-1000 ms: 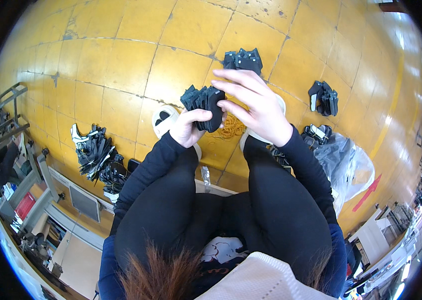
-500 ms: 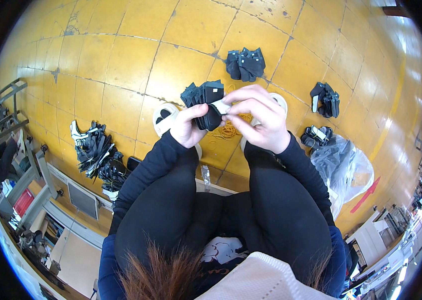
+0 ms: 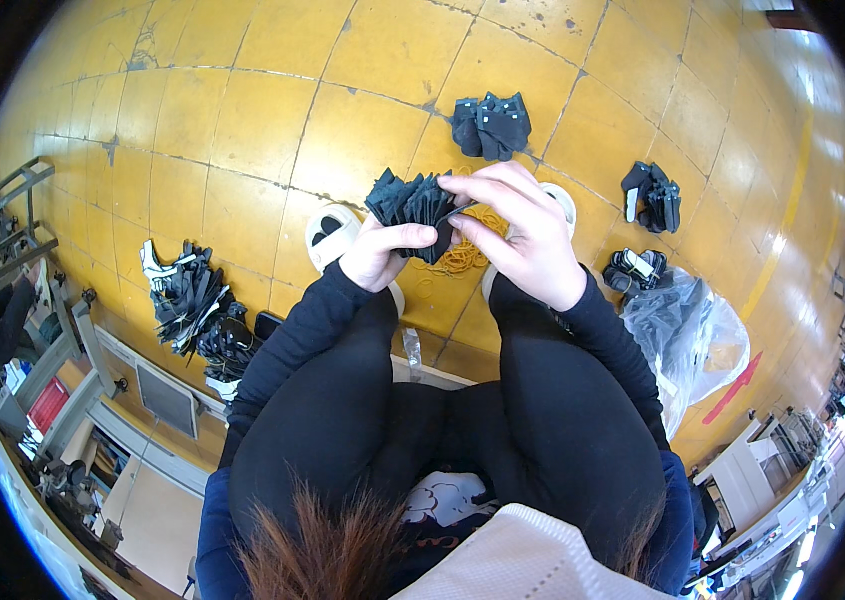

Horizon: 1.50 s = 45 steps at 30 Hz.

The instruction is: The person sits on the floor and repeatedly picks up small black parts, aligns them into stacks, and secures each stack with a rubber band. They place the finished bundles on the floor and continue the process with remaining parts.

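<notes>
**A fanned stack of flat, blue-black, fabric-like pieces [image 3: 411, 203], gripped on one side and pinched on the other**

From my remote seat I have the stack in front of the body, above the yellow tiled floor [image 3: 363, 130] and between the two pale, open-topped shoes. The bare left hand [image 3: 375, 258] is closed round its left and near part, thumb laid across the layers. The bare right hand [image 3: 533, 240] works at the right side, thumb and forefinger drawn narrow on the thin dark edge of the outermost piece. The fingertips cover part of that edge, so I can't tell whether they have one layer or two.

To part the layers well, I would keep the left thumb firm, so the stack doesn't slide, and let the right finger and thumb take a single edge at a time. A light pinch should be enough; pulling hard could drag neighbouring layers out of line.

The fanned ends point away from the body and slightly left, while the lower ends come back toward the lap. I read each piece's long axis as running roughly that way, away from the body, with the layers ranked from left to right. Beyond lies a separate dark heap of similar pieces [image 3: 491, 127].
</notes>
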### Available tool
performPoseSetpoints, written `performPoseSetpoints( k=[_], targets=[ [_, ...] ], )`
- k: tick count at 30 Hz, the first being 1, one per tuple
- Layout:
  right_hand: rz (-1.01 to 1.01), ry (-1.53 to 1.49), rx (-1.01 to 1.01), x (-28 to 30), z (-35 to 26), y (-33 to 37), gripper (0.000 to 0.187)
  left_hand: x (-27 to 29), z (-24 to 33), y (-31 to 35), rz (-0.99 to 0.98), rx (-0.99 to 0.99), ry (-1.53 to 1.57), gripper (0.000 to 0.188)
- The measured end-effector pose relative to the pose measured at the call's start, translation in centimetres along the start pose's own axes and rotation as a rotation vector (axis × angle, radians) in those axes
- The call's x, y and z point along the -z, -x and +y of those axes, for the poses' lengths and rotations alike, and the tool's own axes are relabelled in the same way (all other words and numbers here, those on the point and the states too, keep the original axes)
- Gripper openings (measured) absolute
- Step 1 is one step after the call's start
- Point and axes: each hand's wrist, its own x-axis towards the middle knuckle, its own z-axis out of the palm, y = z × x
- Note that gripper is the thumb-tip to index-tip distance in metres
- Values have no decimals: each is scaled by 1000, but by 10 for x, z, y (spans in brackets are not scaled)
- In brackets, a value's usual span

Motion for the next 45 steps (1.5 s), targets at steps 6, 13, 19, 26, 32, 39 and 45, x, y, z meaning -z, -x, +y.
performPoseSetpoints(
  k=[6,13,19,26,32,39,45],
  targets=[
    [62,-83,110,4,1,3,26,6,-1,0,-98,-3,120,52],
    [-45,-76,-16,-2,-2,3,35,1,-4,1,9,-55,-24,59],
    [40,-68,106,-5,7,7,31,7,-1,1,-73,-55,125,41],
    [45,-180,-118,-10,-8,1,22,9,-6,0,49,-71,8,38],
    [52,-291,-388,-11,-6,1,18,-6,0,-4,66,-83,11,35],
    [55,-316,-354,-10,1,4,14,-9,3,-4,93,-82,18,36],
    [66,-179,-242,-12,0,4,13,-7,2,-4,105,-93,1,38]
  ],
)
